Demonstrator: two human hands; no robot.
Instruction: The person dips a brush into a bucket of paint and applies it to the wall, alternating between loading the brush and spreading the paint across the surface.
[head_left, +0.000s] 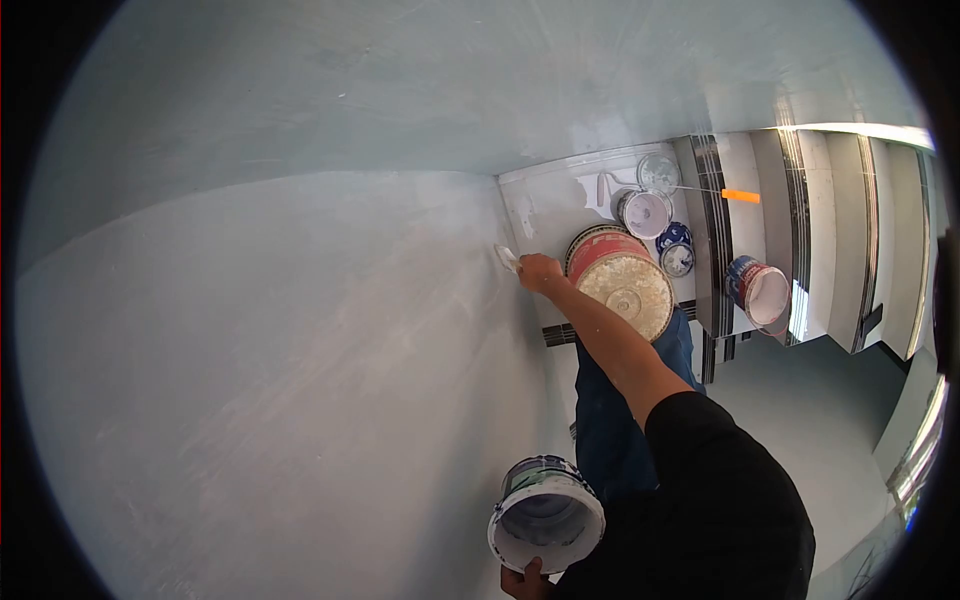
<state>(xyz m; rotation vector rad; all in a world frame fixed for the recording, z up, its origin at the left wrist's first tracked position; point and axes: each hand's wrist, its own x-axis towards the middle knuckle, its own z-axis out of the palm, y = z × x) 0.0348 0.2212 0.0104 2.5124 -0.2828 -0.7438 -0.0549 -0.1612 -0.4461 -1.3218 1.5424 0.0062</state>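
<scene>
No word, brand or number can be read anywhere. The large bucket point(620, 285) on the landing floor, near the wall corner, has white lettering on its red band, too blurred to make out. The small pail point(547, 515) has a printed label around its rim, its print too small to tell. The blue can point(677, 250) behind the large bucket and the blue-and-red bucket point(758, 290) on the stair step show only coloured labels, unreadable.

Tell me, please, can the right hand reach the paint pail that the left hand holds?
Probably yes: the right hand, gripping a brush at the wall, has open air back to the lidless paint pail.
</scene>
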